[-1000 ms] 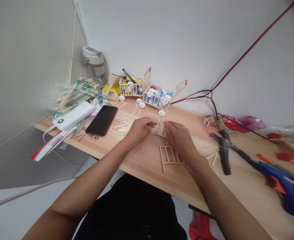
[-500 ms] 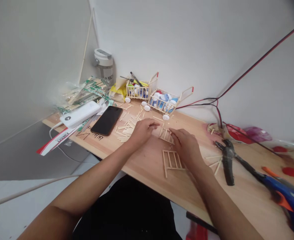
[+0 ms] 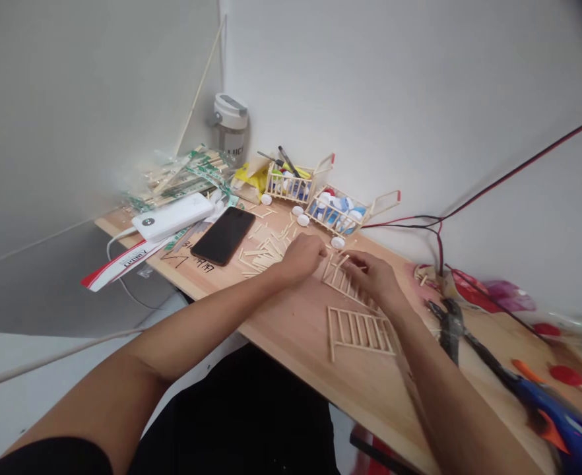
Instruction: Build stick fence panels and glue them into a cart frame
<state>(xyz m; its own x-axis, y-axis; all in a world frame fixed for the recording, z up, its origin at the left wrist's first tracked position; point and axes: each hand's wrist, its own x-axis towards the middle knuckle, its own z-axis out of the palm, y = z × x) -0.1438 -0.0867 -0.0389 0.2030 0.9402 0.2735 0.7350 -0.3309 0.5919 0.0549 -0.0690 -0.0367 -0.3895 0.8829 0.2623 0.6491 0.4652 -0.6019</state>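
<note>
Tabletop of pale wood point(image 3: 291, 340), its near edge beside black clothing point(image 3: 251, 422), is the first item I log over the head feed. On it, nearest, lies one flat ladder-shaped frame of pale wooden sticks point(image 3: 360, 331). To the right I list a blue tool with orange parts point(image 3: 563, 422), cut by the view's edge, and a black-handled hand tool point(image 3: 452, 330), partly behind the right forearm. Just beyond the first frame: a second ladder-shaped frame of the same sticks point(image 3: 349, 295), partly under the right hand point(image 3: 370, 274), whose thumb and fingers are bent close together at its far end; whether they pinch a stick, I cannot tell. Left hand point(image 3: 305, 256), near that end: fingers curled inward, contents hidden from me. Beside it, a scatter of short pale sticks point(image 3: 261, 254), then a flat black phone point(image 3: 224, 234) and a white rectangular device point(image 3: 172, 218). Farther, near the wall, I count two small stick-built carts with white round wheels, one holding blue and white caps point(image 3: 323, 224), the other also holding pens point(image 3: 288, 196). Last, a white-lidded grey bottle point(image 3: 231, 128).
</note>
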